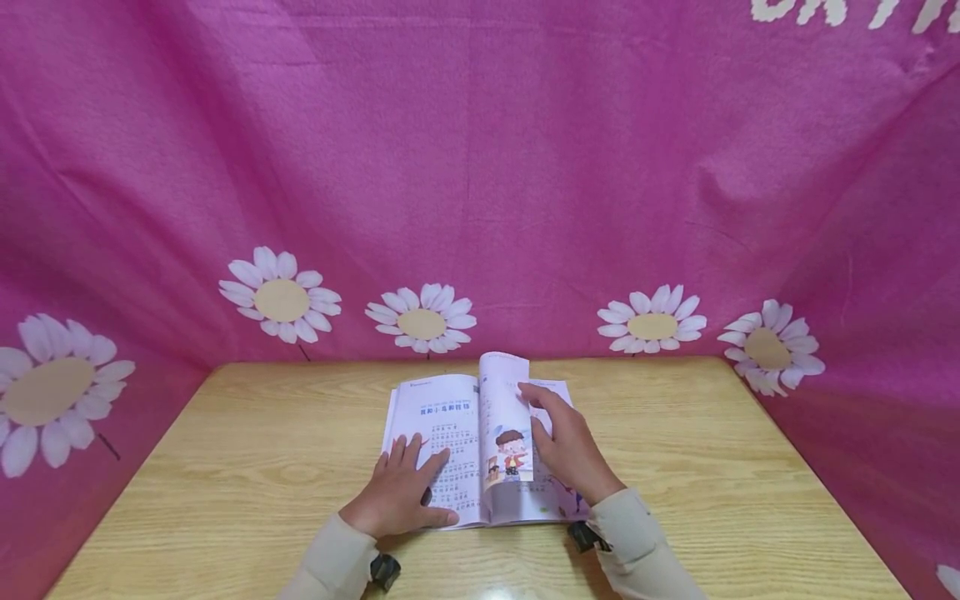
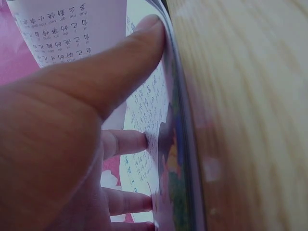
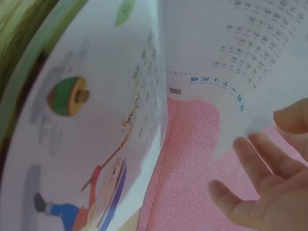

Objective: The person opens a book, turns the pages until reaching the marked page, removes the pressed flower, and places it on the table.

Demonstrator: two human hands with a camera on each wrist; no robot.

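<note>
An opened illustrated book [image 1: 453, 392] with printed Chinese text lies on the table. My left hand [image 1: 401, 492] rests on its left page, fingers spread and thumb near the bottom edge; the left wrist view shows that thumb [image 2: 130, 57] across the page's edge. One page [image 1: 504, 408] stands up from the spine, curved, with a drawing of a child at its bottom. At this page's free edge is my right hand [image 1: 570, 446], its fingers extended. In the right wrist view those fingers [image 3: 262, 163] touch the lifted page [image 3: 197, 43], over the right page with a spinning top drawing [image 3: 67, 96].
The wooden table [image 1: 262, 450] extends around the book on both sides. A pink cloth [image 1: 480, 167] with large white daisies hangs behind it and along the sides. Dark wrist devices [image 1: 385, 572] sit at both cuffs.
</note>
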